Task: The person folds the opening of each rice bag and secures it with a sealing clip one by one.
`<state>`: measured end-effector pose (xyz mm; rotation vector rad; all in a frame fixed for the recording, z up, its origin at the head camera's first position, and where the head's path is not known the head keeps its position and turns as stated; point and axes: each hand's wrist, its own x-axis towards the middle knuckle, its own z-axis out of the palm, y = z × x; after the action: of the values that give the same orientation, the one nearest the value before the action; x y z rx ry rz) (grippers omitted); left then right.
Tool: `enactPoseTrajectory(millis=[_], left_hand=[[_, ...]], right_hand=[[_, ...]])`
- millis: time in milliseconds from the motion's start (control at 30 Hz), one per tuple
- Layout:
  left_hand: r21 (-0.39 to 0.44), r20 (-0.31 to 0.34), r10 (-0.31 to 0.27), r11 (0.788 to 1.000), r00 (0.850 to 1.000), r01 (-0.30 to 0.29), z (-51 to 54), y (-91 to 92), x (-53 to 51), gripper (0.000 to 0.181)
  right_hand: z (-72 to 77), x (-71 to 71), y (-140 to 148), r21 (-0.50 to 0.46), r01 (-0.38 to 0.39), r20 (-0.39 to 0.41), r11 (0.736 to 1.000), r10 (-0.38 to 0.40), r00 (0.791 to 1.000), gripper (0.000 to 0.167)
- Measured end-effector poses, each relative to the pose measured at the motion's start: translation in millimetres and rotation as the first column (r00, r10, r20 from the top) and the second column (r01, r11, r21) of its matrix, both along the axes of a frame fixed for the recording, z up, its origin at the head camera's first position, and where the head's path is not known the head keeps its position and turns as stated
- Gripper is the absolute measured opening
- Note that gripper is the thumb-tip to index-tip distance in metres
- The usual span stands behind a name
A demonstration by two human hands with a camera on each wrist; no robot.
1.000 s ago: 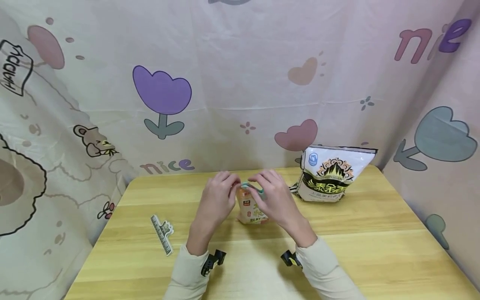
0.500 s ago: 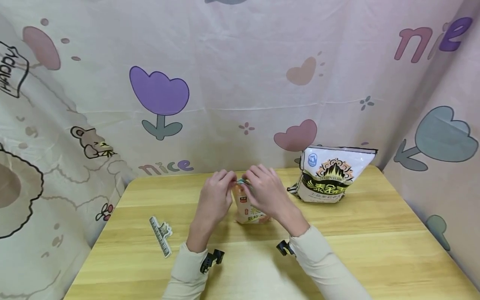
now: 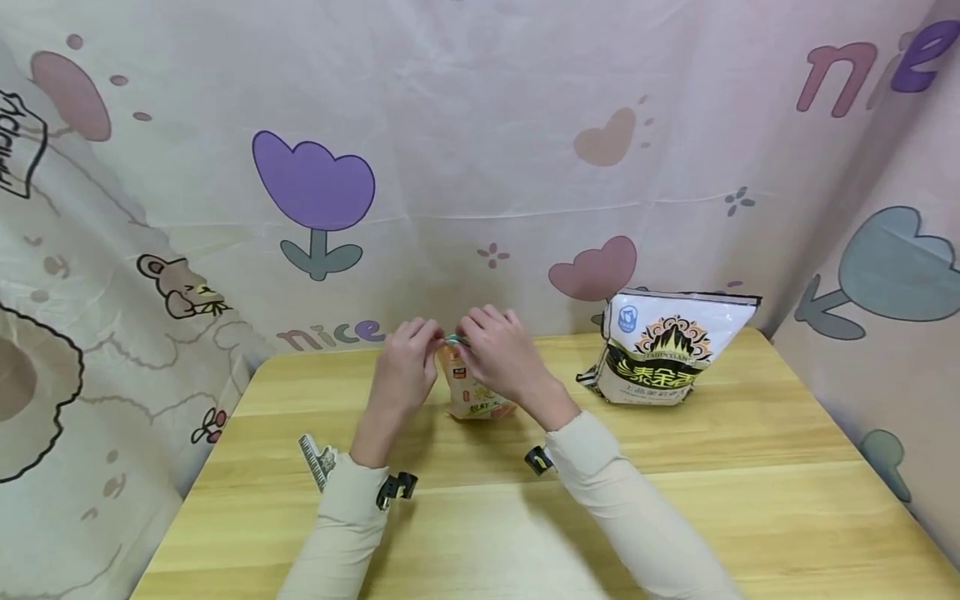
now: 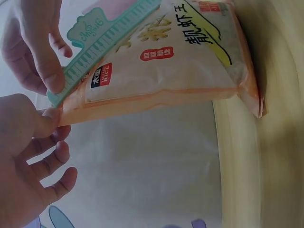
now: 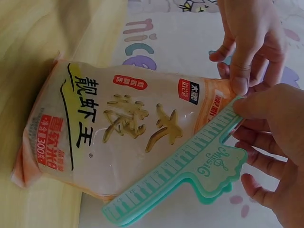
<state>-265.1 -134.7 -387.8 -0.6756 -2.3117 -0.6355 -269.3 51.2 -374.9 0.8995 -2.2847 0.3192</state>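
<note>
A small orange-and-white rice bag (image 3: 471,393) stands on the table between my hands. A mint-green clip with a piano-key print (image 5: 175,166) lies slantwise across its top, as the right wrist view shows. My left hand (image 3: 407,367) pinches the bag's top corner between thumb and forefinger, its other fingers loosely bent. My right hand (image 3: 501,354) pinches the end of the clip beside that same corner, thumb (image 5: 259,102) on the printed face. Both hands' fingertips nearly meet there. In the head view my right hand covers much of the bag's upper right.
A larger white-and-black rice bag (image 3: 663,350) stands at the back right of the wooden table (image 3: 675,500). A second, black-and-white piano-print clip (image 3: 315,458) lies at the left, partly behind my left sleeve. Printed curtains (image 3: 450,167) rise behind and at both sides.
Both hands and the small bag have moved left and farther back on the table. My left sleeve now covers part of the black-and-white clip. The large bag stays put.
</note>
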Motion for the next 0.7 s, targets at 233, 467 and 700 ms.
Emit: enactPoseTrajectory(millis=[233,467,700], left_hand=[[-0.025,-0.017,0.05,0.998,0.999,-0.05,-0.7,-34.8,-15.1,0.006],[-0.01,-0.03,0.119,0.993,0.992,-0.12,-0.4,-79.4,-23.0,0.005],[-0.006,-0.049,0.182,0.983,0.982,-0.182,-1.0,-115.6,-24.4,0.008]], right_hand=[[2.1,-21.2,-36,0.066,0.011,0.048,0.998,-0.014,0.999,0.014],[1.6,-39.6,-87,0.126,0.043,0.067,0.991,-0.052,0.996,0.02],[4.3,-44.4,-127,0.149,0.045,0.107,0.988,-0.061,0.992,0.023]])
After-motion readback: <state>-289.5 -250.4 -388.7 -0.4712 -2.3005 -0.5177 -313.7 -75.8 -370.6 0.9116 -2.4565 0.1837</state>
